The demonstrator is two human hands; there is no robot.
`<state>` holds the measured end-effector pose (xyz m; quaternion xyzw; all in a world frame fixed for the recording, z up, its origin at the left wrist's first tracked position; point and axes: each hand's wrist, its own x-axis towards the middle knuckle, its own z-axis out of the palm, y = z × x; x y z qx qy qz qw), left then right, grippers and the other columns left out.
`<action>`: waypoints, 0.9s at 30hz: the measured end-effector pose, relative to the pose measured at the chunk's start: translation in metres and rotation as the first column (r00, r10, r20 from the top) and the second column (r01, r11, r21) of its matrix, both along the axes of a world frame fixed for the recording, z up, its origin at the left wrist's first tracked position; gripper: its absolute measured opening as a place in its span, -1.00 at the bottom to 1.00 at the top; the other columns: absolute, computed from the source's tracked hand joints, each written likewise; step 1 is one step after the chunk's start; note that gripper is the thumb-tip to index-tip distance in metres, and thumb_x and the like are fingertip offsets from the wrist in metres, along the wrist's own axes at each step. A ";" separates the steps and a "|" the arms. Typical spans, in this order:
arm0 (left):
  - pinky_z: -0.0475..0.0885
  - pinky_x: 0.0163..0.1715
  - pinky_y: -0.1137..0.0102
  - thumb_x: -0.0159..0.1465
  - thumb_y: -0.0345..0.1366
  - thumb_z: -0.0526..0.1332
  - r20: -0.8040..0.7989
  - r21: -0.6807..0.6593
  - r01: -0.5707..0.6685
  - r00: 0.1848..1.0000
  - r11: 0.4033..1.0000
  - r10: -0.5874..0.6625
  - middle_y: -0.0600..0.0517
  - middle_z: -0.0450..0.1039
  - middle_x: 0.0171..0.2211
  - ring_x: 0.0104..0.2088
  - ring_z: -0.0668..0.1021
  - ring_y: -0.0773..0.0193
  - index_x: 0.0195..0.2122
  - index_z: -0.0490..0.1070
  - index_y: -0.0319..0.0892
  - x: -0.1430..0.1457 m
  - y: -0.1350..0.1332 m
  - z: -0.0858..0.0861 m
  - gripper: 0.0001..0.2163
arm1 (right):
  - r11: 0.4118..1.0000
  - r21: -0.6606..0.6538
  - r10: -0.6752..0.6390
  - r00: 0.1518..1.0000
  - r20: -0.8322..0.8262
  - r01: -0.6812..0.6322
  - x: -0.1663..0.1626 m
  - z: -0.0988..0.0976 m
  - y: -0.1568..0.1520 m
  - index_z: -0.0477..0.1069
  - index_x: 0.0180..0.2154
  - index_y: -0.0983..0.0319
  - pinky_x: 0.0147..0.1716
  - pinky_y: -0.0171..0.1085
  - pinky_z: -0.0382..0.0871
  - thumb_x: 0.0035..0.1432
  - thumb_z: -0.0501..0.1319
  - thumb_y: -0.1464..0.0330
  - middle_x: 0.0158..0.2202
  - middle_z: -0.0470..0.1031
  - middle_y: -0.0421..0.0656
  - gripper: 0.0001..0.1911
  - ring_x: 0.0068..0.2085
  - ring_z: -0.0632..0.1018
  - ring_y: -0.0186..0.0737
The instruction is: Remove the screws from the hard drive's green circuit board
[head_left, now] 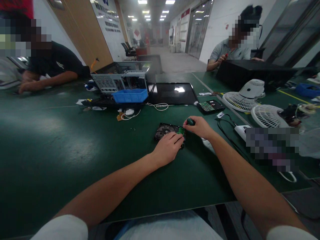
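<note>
On my feed, the wearer's short white sleeves show at the bottom corners, left sleeve (62, 228) and right sleeve (290, 233). Both forearms are uncovered, and the left hand (168, 146) and right hand (200, 126) are bare. A pale shirt front (160, 226) has a blue strip.

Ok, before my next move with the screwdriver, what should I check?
1. Drive lies flat on the table: ok.
2. Left hand rests on the drive's near edge: ok. Whether it grips the drive firmly: cannot tell.
3. Right hand is closed round the screwdriver handle: ok.
4. Screwdriver tip seated in a screw: cannot tell, the hands hide it.
5. Cable lies to the right, apart from the drive: ok.
</note>
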<state>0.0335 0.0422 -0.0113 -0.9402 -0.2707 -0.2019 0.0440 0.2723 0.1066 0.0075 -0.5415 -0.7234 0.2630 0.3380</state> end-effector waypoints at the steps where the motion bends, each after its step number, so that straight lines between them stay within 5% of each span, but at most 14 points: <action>1: 0.48 0.08 0.03 0.44 -0.40 0.11 -0.001 -0.006 -0.001 1.000 1.000 0.001 -0.22 0.42 0.22 0.16 0.45 -0.05 0.25 0.36 -0.26 0.000 0.000 0.000 -0.63 | 1.000 0.016 0.020 1.000 0.008 -0.020 -0.001 0.000 0.000 0.57 -0.32 0.22 -0.32 -0.25 0.36 0.07 0.38 0.20 -0.40 0.59 -0.18 -0.78 -0.36 0.51 -0.20; 16: 0.49 0.09 0.04 0.45 -0.40 0.11 -0.012 -0.020 0.000 1.000 1.000 0.000 -0.21 0.41 0.23 0.17 0.43 -0.06 0.24 0.37 -0.29 0.000 -0.001 0.005 -0.64 | 0.998 0.032 0.050 0.996 0.073 -0.053 -0.003 0.001 -0.002 0.59 -0.32 0.19 -0.29 -0.24 0.36 0.06 0.40 0.19 -0.37 0.61 -0.18 -0.79 -0.32 0.54 -0.17; 23: 0.48 0.09 0.04 0.45 -0.39 0.11 -0.001 -0.009 0.002 1.000 1.000 -0.002 -0.21 0.40 0.24 0.17 0.43 -0.06 0.25 0.36 -0.30 0.000 0.000 0.002 -0.63 | 0.994 -0.008 -0.106 0.991 -0.082 0.106 0.003 0.001 0.000 0.58 -0.28 0.22 -0.38 -0.26 0.30 0.05 0.40 0.15 -0.42 0.53 -0.20 -0.72 -0.41 0.44 -0.25; 27: 0.48 0.08 0.04 0.44 -0.39 0.12 0.004 -0.003 0.002 1.000 1.000 -0.002 -0.21 0.42 0.22 0.15 0.44 -0.05 0.24 0.38 -0.28 0.000 0.000 0.000 -0.64 | 0.992 -0.095 -0.090 0.987 -0.134 0.077 -0.001 0.002 -0.002 0.58 -0.26 0.24 -0.45 -0.27 0.26 0.00 0.42 0.14 -0.46 0.50 -0.21 -0.66 -0.46 0.38 -0.29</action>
